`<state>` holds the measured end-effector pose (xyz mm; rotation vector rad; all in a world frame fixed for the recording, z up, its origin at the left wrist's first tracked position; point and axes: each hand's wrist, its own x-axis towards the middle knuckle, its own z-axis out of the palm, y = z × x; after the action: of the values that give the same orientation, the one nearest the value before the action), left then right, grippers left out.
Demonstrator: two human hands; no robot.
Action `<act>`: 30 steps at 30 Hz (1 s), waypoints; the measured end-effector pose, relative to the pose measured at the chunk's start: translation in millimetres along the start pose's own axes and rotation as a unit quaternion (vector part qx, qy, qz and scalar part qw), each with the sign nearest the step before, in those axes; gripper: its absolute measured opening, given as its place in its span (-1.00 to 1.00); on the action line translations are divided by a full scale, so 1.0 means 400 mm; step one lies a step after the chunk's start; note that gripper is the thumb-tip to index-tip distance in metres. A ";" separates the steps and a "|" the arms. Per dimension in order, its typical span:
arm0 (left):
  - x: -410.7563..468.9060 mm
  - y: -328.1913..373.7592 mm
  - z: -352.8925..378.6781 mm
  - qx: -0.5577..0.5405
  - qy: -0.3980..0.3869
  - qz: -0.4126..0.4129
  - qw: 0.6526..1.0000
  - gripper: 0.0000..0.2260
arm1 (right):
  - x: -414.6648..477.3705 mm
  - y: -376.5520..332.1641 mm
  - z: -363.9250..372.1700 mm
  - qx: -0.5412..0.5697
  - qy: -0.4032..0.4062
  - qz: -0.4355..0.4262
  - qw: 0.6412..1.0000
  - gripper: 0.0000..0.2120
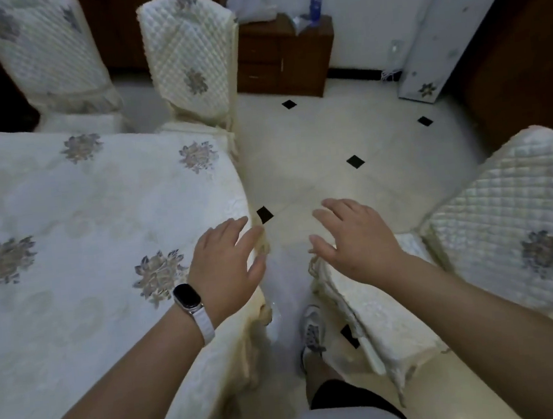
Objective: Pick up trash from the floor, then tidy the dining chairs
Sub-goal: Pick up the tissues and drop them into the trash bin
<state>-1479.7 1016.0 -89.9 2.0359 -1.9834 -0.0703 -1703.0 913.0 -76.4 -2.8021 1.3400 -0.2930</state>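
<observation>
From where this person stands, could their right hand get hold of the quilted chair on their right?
Probably yes. The right hand is open and holds nothing, and it hovers close over the seat corner of the chair. Nothing shows between them; the table stands on the other side.

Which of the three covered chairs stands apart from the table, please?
The chair at the right, beside the right hand; the other two stand against the table.
</observation>
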 end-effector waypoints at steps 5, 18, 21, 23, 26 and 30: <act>0.253 -0.002 0.071 0.008 -0.018 0.012 1.000 -0.57 | 0.168 0.158 0.068 0.010 -0.012 0.022 1.000 -0.52; 0.969 0.163 0.121 0.048 0.006 0.155 0.987 -0.60 | 0.518 0.589 0.003 0.023 0.044 0.084 0.995 -0.51; 1.102 0.177 0.134 0.052 -0.003 0.176 0.983 -0.59 | 0.583 0.647 -0.003 0.020 0.058 0.108 0.992 -0.51; 1.169 0.183 0.152 0.041 -0.007 0.176 0.984 -0.59 | 0.620 0.687 0.007 0.015 0.057 0.126 0.990 -0.52; 1.269 0.171 0.197 0.029 -0.036 0.184 0.982 -0.58 | 0.698 0.749 0.025 0.001 0.037 0.145 0.989 -0.53; 1.445 0.111 0.284 0.004 -0.074 0.186 0.980 -0.55 | 0.843 0.826 0.066 -0.013 0.008 0.166 0.986 -0.53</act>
<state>-1522.9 427.0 -88.9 1.6718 -2.4257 -0.1355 -1745.8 442.1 -81.7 -2.5386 1.7903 -0.2886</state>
